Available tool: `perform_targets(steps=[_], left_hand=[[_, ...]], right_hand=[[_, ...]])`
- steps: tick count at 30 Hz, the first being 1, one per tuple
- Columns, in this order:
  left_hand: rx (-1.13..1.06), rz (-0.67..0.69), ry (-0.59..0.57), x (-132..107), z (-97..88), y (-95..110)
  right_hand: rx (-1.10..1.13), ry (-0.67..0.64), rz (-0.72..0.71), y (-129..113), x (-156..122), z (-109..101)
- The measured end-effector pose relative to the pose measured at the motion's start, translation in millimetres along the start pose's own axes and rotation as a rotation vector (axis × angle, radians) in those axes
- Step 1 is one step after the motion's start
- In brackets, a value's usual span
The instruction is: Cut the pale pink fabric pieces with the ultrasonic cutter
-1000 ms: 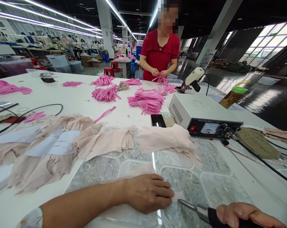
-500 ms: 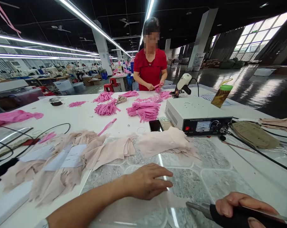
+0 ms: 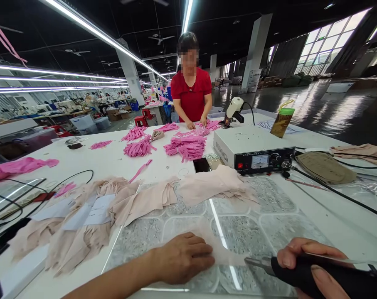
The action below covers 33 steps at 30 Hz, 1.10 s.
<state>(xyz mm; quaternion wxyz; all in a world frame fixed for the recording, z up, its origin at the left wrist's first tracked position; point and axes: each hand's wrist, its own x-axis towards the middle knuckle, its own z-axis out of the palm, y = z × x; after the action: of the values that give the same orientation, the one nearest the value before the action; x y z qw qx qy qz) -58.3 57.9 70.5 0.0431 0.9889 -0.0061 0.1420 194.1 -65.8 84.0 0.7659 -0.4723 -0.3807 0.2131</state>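
Observation:
My left hand (image 3: pixel 185 257) lies palm down on a thin, see-through pale fabric piece (image 3: pixel 203 232), its fingers resting close together and slightly bent. A strip of that fabric reaches right, up to the metal tip of a black-handled ultrasonic cutter (image 3: pixel 319 272). My right hand (image 3: pixel 313 265) is wrapped round the cutter's handle at the lower right. Under the fabric lies a clear sheet over a grey marbled board (image 3: pixel 278 199). Behind my left hand are a stack of beige fabric pieces (image 3: pixel 210 185) and another fanned-out stack (image 3: pixel 154 197).
A generator box (image 3: pixel 253 147) with a dial and black cable (image 3: pixel 334 189) stands at right. Beige bundles with paper labels (image 3: pixel 97 209) lie left. Farther back are a phone (image 3: pixel 202 165), pink strip bundles (image 3: pixel 185 145), a bottle (image 3: pixel 282 123) and a co-worker (image 3: pixel 191 91).
My left hand's fingers have gone from spread to close together, and the hand sits lower on the fabric. Sheer fabric now shows above it. The co-worker's hands have lowered to the pink strips.

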Motion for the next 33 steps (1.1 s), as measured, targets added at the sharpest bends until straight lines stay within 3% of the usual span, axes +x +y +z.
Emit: perform_targets(steps=[4,11,19,28,33], left_hand=[[0.009,0.034,-0.010,6.9,4.4,-4.2],[0.095,0.147,-0.081,23.3,3.1,-21.9],[0.117,0.122,-0.077,41.0,11.9,-25.9],[0.143,0.500,-0.207,71.6,-2.2,-55.8],[0.126,0.573,-0.139,75.4,1.3,-63.3]], right_hand=[[0.050,0.076,0.028,-4.2,5.1,6.2],[0.021,0.071,-0.007,-5.5,0.4,0.5],[0.109,0.146,-0.025,-1.3,19.4,3.3],[0.144,0.094,-0.072,9.1,18.5,-10.6],[0.142,0.107,-0.078,5.8,22.1,-7.0]])
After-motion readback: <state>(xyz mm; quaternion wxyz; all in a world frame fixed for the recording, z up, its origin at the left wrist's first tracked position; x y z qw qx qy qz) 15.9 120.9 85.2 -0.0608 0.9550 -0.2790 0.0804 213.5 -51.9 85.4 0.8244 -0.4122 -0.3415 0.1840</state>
